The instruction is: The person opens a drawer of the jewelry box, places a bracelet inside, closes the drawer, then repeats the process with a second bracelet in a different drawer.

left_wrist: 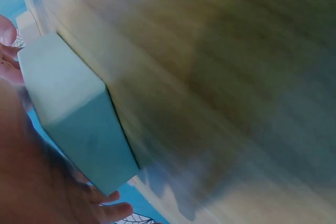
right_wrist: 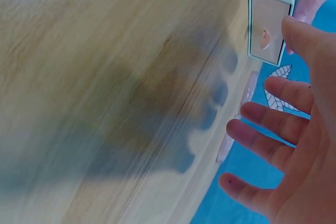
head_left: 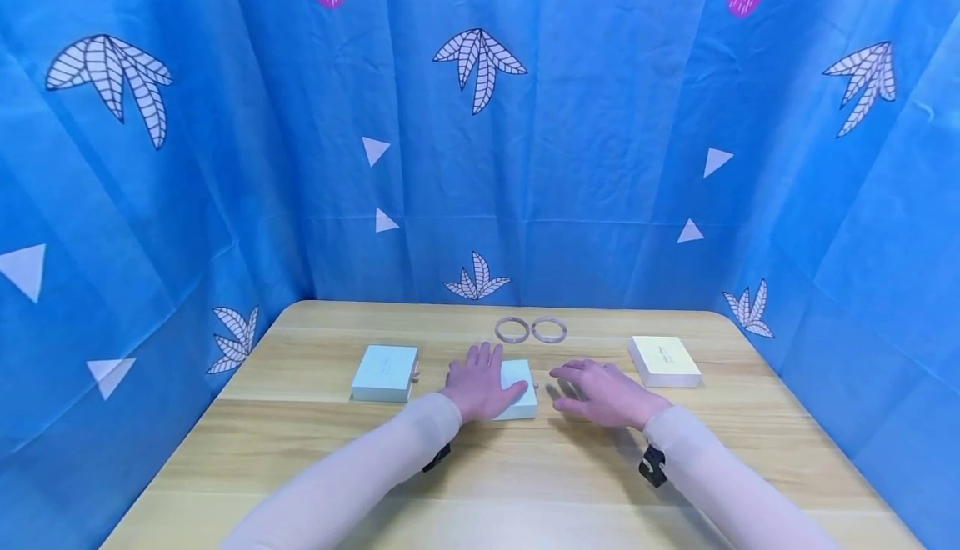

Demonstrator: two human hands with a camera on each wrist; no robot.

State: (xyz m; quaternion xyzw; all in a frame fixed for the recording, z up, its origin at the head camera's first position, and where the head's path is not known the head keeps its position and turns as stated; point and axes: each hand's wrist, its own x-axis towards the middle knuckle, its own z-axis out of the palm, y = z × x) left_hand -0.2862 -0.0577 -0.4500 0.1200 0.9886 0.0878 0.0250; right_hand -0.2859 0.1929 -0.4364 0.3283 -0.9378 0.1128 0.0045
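A small pale-blue drawer-style box (head_left: pixel 519 408) lies on the wooden table in front of me. My left hand (head_left: pixel 482 387) rests over its left part, fingers pointing forward and thumb across the top. In the left wrist view the box (left_wrist: pixel 86 124) shows its side and end, with the fingertips past its far end. Just right of the box my right hand (head_left: pixel 609 393) hovers with spread fingers, holding nothing. The right wrist view shows the drawer front (right_wrist: pixel 270 17) with a small pink pull tab (right_wrist: pixel 265 39), the right thumb overlapping its edge there.
Another pale-blue box (head_left: pixel 384 373) with a pink tab lies to the left. On the right is a cream-topped box (head_left: pixel 666 360). Two purplish bangles, a left one (head_left: pixel 512 342) and a right one (head_left: pixel 550 342), lie behind the middle box. A blue patterned curtain (head_left: pixel 585 158) surrounds the table.
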